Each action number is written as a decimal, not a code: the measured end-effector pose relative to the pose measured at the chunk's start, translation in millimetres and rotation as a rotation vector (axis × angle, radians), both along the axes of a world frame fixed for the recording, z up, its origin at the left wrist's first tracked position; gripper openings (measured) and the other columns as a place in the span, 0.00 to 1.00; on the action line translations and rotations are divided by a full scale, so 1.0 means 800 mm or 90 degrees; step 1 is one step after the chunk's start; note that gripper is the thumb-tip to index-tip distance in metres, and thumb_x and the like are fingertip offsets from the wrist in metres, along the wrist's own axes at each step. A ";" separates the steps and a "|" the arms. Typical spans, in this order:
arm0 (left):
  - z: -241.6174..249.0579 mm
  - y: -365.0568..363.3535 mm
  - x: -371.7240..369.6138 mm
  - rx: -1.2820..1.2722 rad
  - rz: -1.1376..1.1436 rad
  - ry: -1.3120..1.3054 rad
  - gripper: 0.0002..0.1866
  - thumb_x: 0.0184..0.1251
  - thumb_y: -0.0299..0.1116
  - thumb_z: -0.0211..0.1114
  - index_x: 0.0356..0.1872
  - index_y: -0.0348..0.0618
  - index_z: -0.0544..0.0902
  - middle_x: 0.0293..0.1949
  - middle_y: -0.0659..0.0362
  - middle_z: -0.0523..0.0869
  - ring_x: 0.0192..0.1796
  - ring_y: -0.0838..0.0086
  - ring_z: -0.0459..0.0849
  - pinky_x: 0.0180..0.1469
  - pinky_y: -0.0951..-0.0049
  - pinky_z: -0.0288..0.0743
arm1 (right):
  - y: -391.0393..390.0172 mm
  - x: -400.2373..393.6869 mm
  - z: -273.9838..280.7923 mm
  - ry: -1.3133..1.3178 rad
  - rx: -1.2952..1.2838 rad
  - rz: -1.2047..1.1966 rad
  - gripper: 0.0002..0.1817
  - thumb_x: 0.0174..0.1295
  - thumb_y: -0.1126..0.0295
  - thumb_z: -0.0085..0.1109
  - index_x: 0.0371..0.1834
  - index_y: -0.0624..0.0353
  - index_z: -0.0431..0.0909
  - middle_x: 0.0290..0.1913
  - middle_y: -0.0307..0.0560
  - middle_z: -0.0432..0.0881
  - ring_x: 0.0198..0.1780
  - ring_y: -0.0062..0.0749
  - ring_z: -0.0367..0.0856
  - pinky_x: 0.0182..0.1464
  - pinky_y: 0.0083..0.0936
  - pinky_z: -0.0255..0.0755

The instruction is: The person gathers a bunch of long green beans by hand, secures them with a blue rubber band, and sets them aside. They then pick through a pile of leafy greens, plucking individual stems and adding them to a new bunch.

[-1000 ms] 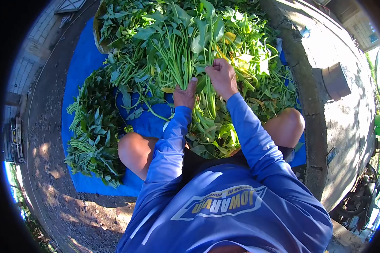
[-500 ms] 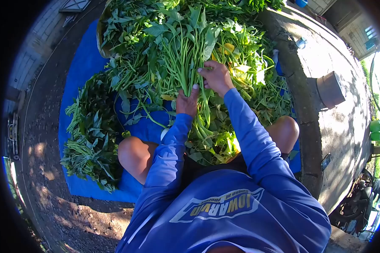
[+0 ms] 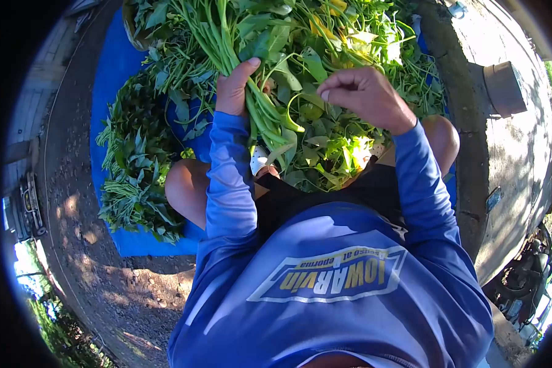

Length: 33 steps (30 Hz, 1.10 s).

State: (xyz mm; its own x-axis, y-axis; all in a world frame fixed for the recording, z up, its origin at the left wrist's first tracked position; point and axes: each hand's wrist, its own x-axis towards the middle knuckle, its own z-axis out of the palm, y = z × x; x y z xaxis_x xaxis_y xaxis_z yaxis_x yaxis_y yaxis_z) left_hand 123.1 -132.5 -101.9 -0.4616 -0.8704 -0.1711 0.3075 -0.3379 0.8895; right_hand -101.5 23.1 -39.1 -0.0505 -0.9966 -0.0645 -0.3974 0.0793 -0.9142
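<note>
My left hand (image 3: 234, 89) is wrapped around a bunch of leafy greens (image 3: 218, 46), thumb up along the stems. The cut ends of the stems fan down below the fist toward my lap. To the right, my right hand (image 3: 368, 98) is held over the loose greens (image 3: 316, 132) with thumb and forefinger pinched together. A green leaf lies right by those fingertips; I cannot tell what the pinch holds. Between my knees more loose leaves are heaped, some yellow ones (image 3: 337, 9) among the pile farther off.
Bundled greens (image 3: 141, 153) lie on the blue tarp (image 3: 107, 80) to my left. A concrete ledge (image 3: 472, 153) runs along the right, with a brown block-like object (image 3: 504, 89) on it. Pebbly dirt ground (image 3: 80, 202) borders the tarp on the left.
My left hand has brought the bunch up and left, with the stem ends now showing. My right hand has moved away from the bunch to the right. The view has tilted downward.
</note>
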 end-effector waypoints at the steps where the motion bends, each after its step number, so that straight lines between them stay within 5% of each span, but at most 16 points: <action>1: 0.005 -0.002 0.004 0.005 -0.022 0.002 0.18 0.68 0.46 0.74 0.37 0.40 0.84 0.27 0.57 0.85 0.28 0.70 0.83 0.35 0.67 0.80 | 0.009 0.011 -0.018 -0.002 0.002 -0.004 0.12 0.67 0.66 0.68 0.47 0.60 0.92 0.35 0.42 0.89 0.36 0.23 0.86 0.46 0.26 0.81; 7: 0.010 -0.005 0.005 0.029 -0.030 0.076 0.17 0.72 0.46 0.72 0.34 0.44 0.80 0.28 0.60 0.80 0.30 0.72 0.78 0.41 0.66 0.78 | 0.030 0.069 -0.069 -0.021 -0.132 -0.005 0.17 0.67 0.63 0.71 0.55 0.59 0.90 0.46 0.51 0.86 0.49 0.42 0.88 0.53 0.35 0.83; 15: -0.011 -0.014 0.000 -0.002 0.069 -0.005 0.16 0.68 0.43 0.76 0.36 0.39 0.84 0.29 0.54 0.87 0.27 0.66 0.87 0.33 0.67 0.85 | 0.050 0.084 -0.048 0.026 -0.134 -0.021 0.12 0.71 0.71 0.68 0.51 0.67 0.85 0.46 0.47 0.85 0.46 0.34 0.87 0.48 0.30 0.80; 18: -0.013 -0.016 -0.003 0.007 0.093 0.017 0.15 0.67 0.40 0.77 0.38 0.37 0.85 0.29 0.55 0.87 0.25 0.66 0.87 0.29 0.68 0.85 | 0.060 0.091 -0.051 -0.165 -0.131 -0.087 0.14 0.68 0.69 0.70 0.50 0.68 0.86 0.41 0.48 0.85 0.44 0.35 0.88 0.47 0.31 0.82; 19: -0.011 -0.014 -0.004 0.009 0.103 0.026 0.15 0.67 0.40 0.77 0.39 0.37 0.85 0.29 0.55 0.87 0.26 0.66 0.87 0.29 0.68 0.85 | 0.063 0.087 -0.046 -0.131 -0.126 -0.079 0.13 0.70 0.69 0.67 0.52 0.67 0.85 0.39 0.42 0.84 0.42 0.26 0.84 0.47 0.26 0.80; 22: -0.009 -0.015 -0.006 -0.001 0.134 0.049 0.15 0.66 0.39 0.78 0.39 0.37 0.85 0.29 0.55 0.87 0.27 0.67 0.87 0.30 0.67 0.86 | 0.066 0.098 -0.051 -0.362 -0.086 -0.134 0.14 0.74 0.68 0.65 0.55 0.67 0.83 0.38 0.41 0.84 0.40 0.21 0.80 0.45 0.24 0.77; 26: -0.013 -0.021 -0.003 -0.004 0.158 0.024 0.15 0.66 0.40 0.77 0.39 0.37 0.85 0.28 0.55 0.87 0.25 0.67 0.87 0.28 0.67 0.85 | 0.058 0.093 -0.065 -0.248 -0.043 -0.136 0.17 0.77 0.63 0.64 0.54 0.68 0.81 0.34 0.39 0.81 0.34 0.18 0.73 0.37 0.25 0.71; 30: -0.012 -0.021 -0.009 -0.033 0.195 0.008 0.15 0.64 0.38 0.77 0.40 0.37 0.85 0.28 0.55 0.86 0.22 0.67 0.85 0.24 0.68 0.83 | 0.065 0.080 -0.048 -0.086 0.198 -0.064 0.18 0.78 0.57 0.64 0.44 0.66 0.82 0.27 0.36 0.76 0.31 0.17 0.68 0.33 0.25 0.67; 33: -0.018 -0.015 -0.007 -0.051 0.210 -0.012 0.15 0.64 0.37 0.77 0.41 0.37 0.85 0.28 0.54 0.86 0.22 0.68 0.85 0.24 0.68 0.83 | 0.073 0.088 -0.080 -0.168 0.124 -0.106 0.21 0.78 0.55 0.63 0.37 0.64 0.81 0.23 0.35 0.70 0.29 0.18 0.65 0.31 0.26 0.65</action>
State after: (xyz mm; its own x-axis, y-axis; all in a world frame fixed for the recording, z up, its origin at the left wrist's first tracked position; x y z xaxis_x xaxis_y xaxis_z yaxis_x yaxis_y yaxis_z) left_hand 117.3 -144.4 -116.3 -0.1504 -0.9834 -0.1015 0.3711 -0.1513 0.9162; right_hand -31.4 81.9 -102.8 -0.1679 -0.9437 -0.2850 -0.1163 0.3061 -0.9449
